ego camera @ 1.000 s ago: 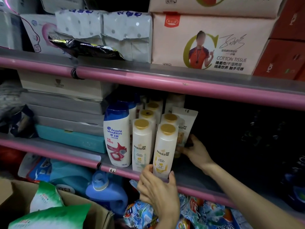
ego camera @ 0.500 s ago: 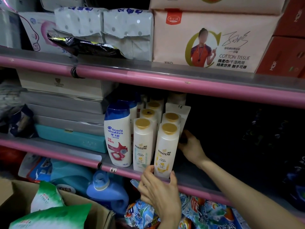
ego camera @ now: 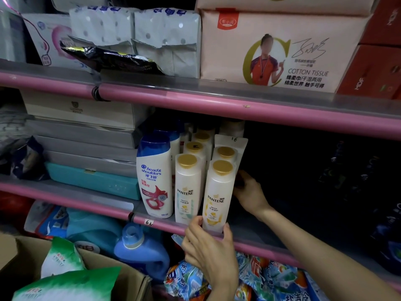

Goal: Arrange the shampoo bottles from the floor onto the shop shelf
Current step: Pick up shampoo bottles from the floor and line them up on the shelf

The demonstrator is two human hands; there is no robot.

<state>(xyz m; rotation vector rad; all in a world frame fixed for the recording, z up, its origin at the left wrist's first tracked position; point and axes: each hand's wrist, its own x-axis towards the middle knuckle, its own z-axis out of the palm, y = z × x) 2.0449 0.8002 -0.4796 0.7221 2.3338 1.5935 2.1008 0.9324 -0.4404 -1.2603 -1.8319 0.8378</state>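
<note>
Several white Pantene shampoo bottles with gold caps stand in rows on the middle shelf (ego camera: 86, 206), beside a blue-capped Head & Shoulders bottle (ego camera: 155, 181). My left hand (ego camera: 208, 250) grips the base of the front right Pantene bottle (ego camera: 217, 196), which stands upright at the shelf's pink front edge next to another Pantene bottle (ego camera: 187, 187). My right hand (ego camera: 249, 192) reaches in behind that bottle and holds the foot of a white tube (ego camera: 238, 142) marked 16. Its fingertips are hidden by the bottle.
Stacked flat boxes (ego camera: 86, 137) and a teal box (ego camera: 93, 181) fill the shelf to the left. Dark bottles (ego camera: 358, 170) stand in shadow to the right. Below are a blue detergent jug (ego camera: 141, 250), colourful packets (ego camera: 260, 279) and a cardboard box (ego camera: 134, 279) with green bags. Tissue packs (ego camera: 282, 51) sit on the shelf above.
The white tube, tilted forward a second ago, now stands upright further back behind the Pantene bottles. My right hand moved inward with it. My left hand stayed on the front bottle.
</note>
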